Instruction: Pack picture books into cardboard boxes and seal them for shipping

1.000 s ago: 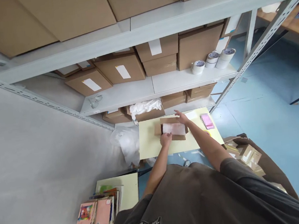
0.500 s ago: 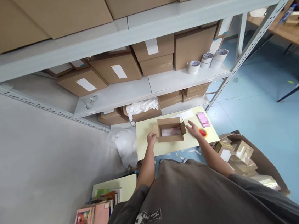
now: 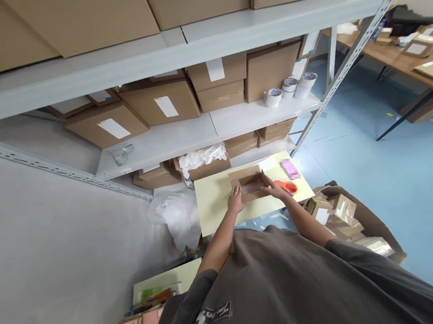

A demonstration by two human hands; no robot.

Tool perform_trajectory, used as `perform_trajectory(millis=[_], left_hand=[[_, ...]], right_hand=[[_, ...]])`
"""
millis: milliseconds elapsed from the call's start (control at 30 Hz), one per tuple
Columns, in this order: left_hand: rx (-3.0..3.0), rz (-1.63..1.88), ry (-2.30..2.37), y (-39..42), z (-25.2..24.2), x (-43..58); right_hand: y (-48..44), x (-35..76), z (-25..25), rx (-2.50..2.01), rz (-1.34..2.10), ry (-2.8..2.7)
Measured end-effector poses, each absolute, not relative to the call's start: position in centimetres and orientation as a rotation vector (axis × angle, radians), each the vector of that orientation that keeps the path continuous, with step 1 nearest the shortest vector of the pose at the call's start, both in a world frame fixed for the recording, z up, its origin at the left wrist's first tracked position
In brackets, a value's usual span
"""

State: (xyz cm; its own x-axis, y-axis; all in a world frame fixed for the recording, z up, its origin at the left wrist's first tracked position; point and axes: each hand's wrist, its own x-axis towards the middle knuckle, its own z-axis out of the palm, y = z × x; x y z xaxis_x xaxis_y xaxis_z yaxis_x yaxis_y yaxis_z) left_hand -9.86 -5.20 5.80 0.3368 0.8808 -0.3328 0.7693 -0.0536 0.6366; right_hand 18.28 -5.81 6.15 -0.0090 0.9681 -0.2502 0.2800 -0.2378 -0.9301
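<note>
first, at the near edge of the work area: the left hand [image 3: 236,199] lay with its fingers against the near side of an open cardboard box [image 3: 250,184], and the right hand [image 3: 275,188] rested on the box's right flap (neither grip could be read for certain from this view, though both hands looked narrowly set on the cardboard). the box sat on a pale yellow board [image 3: 217,208]. just beside the right hand lay an orange tape dispenser [image 3: 288,187], with a blurred pink packet [image 3: 290,169] and a white paper sheet [image 3: 269,163] beyond. a white plastic bag [image 3: 172,221] lay left of the board, and a brown sack [image 3: 378,227] of small parcels lay right of it. farther off stood grey metal shelving [image 3: 205,132], carrying cardboard cartons [image 3: 162,106] and tape rolls [image 3: 273,96].
</note>
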Motion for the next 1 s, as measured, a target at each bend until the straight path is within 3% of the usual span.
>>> perform_trajectory(millis=[333,500,700,1000], left_hand=[[1.796,0.264,1.494,-3.6,6.4,-16.4],[1.637,0.465,1.551,-3.3,6.6,-19.0],[1.449,0.440,1.689,-1.7,6.9,-18.4],[1.792,0.246,1.719,1.2,6.5,-17.0]], right_hand=[[-5.0,14.8,6.1,-1.607,1.297,-1.768],[-4.8,11.6,4.7,-1.726,1.133,-1.678],[-4.8,9.3,3.2,-1.795,1.037,-1.431],[-4.2,7.8,1.3,-1.952,0.967,-1.369]])
